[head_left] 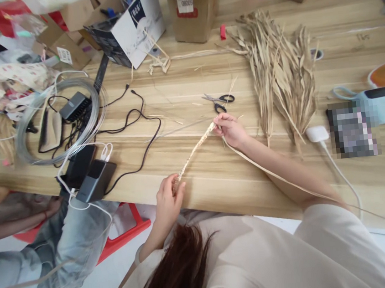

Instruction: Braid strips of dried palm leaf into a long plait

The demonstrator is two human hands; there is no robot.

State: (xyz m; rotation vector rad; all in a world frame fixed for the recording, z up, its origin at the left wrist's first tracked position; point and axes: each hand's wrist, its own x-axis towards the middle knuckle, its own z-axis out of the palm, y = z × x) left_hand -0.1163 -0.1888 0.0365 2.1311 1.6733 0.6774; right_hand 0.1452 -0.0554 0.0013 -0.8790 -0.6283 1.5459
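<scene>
A thin, pale rod wrapped in straw-like strip [195, 152] stretches diagonally between my hands above the table's near edge. My left hand [168, 196] is closed around its lower end. At the upper end, the fingertips of my right hand [229, 128] pinch the rod, and they partly hide its tip. From there a long, pale flat strip [267, 170] trails under my right forearm toward the lower right. Black-handled scissors [220, 102] lie open just beyond my right hand. Two bundles of dried leaves [279, 70] rest on the table to the right.
Coiled wire [22, 141], a power bank [96, 179] and black cables [157, 120] lie at left. Cardboard boxes [190, 25] stand at the back. A light-blue device [384, 104] and white charger [317, 133] sit at right. Another person's leg [82, 238] is at lower left.
</scene>
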